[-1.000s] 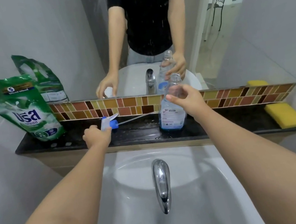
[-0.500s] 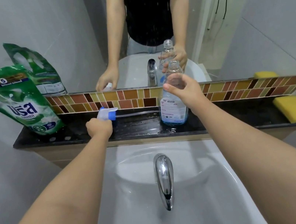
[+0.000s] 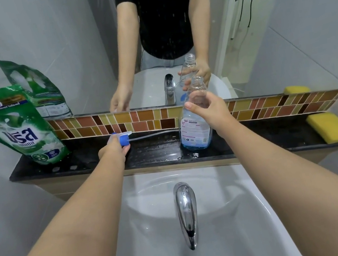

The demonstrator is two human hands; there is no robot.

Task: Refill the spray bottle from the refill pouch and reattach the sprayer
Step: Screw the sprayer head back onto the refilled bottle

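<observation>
A clear spray bottle [image 3: 195, 130] with a little blue liquid at its bottom stands uncapped on the black ledge [image 3: 158, 151]. My right hand [image 3: 211, 107] grips its neck. My left hand [image 3: 112, 149] is closed on the white and blue sprayer head [image 3: 123, 139], whose thin dip tube [image 3: 153, 134] lies along the ledge toward the bottle. The green refill pouch [image 3: 17, 127] leans against the wall at the ledge's left end, apart from both hands.
A mirror above the tile strip [image 3: 153, 119] reflects my arms and the bottle. A yellow sponge [image 3: 330, 126] lies at the ledge's right end. Below the ledge are a white basin [image 3: 233, 217] and a chrome tap [image 3: 186, 211].
My left hand has closed around the sprayer head and shifted it slightly right on the ledge. My right hand stays on the bottle's neck.
</observation>
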